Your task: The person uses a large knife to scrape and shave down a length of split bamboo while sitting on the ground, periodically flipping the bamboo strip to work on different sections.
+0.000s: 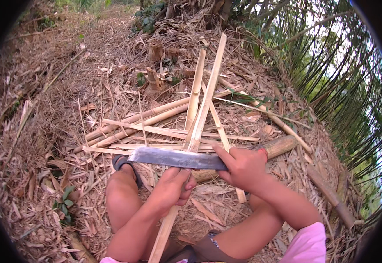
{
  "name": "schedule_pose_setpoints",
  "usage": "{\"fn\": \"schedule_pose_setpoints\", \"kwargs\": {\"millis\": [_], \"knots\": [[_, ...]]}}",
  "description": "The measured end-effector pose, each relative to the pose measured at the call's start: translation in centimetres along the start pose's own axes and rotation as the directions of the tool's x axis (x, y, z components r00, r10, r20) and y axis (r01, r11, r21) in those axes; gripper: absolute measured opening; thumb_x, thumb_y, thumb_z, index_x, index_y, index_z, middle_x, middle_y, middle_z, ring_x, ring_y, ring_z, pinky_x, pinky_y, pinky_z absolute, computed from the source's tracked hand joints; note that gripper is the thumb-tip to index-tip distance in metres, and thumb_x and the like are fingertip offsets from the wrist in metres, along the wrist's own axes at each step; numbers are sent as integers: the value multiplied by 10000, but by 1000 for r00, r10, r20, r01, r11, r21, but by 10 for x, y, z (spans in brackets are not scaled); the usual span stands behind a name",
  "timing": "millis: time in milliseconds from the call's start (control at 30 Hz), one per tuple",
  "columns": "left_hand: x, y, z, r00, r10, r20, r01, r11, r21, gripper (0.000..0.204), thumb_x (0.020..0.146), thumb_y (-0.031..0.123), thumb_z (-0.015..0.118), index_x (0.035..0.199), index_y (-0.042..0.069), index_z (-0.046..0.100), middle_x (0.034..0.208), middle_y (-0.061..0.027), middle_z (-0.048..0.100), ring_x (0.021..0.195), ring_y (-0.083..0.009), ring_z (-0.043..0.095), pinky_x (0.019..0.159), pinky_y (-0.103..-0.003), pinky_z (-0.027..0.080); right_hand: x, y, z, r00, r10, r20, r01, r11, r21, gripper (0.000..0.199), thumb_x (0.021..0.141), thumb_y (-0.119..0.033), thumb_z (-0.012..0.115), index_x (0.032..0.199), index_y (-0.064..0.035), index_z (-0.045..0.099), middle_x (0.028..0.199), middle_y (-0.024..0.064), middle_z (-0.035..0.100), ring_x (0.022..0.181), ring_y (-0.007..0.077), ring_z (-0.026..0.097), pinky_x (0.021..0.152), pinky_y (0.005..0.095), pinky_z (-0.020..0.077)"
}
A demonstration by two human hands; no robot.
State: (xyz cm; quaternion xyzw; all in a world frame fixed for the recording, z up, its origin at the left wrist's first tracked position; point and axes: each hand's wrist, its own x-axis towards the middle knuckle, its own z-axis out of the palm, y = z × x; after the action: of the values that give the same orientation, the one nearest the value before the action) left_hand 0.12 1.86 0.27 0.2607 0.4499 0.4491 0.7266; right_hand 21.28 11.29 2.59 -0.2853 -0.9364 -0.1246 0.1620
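Note:
My left hand (173, 189) is closed round a long split bamboo strip (207, 103), just below the blade. The strip runs from between my legs up and away to the far middle. A broad grey machete (173, 158) lies crosswise over the strip, its squared tip toward the left. My right hand (243, 168) grips the machete at its right end, the handle hidden in the fingers, the index finger stretched along the blade. A thick bamboo pole (283, 146) lies on the ground beyond my hands, partly hidden by them.
Several pale bamboo strips (156, 129) and thin poles (156, 116) lie crossed ahead of me. Short cut stumps (154, 81) stand beyond them. Dry leaves and shavings (59, 144) cover the ground. Growing bamboo (331, 83) rises at the right. My sandalled foot (127, 166) is at the left.

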Motion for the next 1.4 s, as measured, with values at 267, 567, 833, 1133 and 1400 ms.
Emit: {"fn": "schedule_pose_setpoints", "kwargs": {"millis": [267,567,833,1133,1400], "knots": [[2,0,3,999,27,22,-26,998,-50,221,1055,251,426,1070,51,520,694,37,405,499,-44,308,440,-215,218,20,-2,42,980,83,-181,-77,996,38,251,843,-185,663,649,-115,520,542,41,543,454,230,567,445,381,356],[0,4,1,991,-41,126,51,995,-80,265,1078,280,370,1257,104,455,743,14,442,484,-54,317,415,-212,257,24,-1,48,959,109,-261,-99,994,53,306,861,-176,666,609,-118,502,519,43,531,405,222,535,388,377,318],[3,-11,-1,998,-15,58,14,1000,11,220,1070,297,398,1042,99,490,668,33,394,430,-55,284,380,-228,190,27,7,53,952,29,-303,-27,1000,10,287,847,-198,681,626,-118,516,531,49,555,421,224,565,382,358,379],[13,-17,0,947,319,-43,-275,873,402,227,946,231,638,919,95,458,658,31,480,461,-47,400,390,-248,305,27,4,59,962,142,-232,-140,990,25,168,833,-176,672,712,-110,577,563,50,602,448,209,604,400,354,436],[10,-14,4,951,307,-40,-272,889,368,261,870,82,697,948,91,448,643,45,447,441,-36,356,372,-239,258,33,-5,57,954,81,-290,-97,995,-40,293,866,-182,660,614,-132,519,493,19,559,393,191,564,387,356,362]]}}
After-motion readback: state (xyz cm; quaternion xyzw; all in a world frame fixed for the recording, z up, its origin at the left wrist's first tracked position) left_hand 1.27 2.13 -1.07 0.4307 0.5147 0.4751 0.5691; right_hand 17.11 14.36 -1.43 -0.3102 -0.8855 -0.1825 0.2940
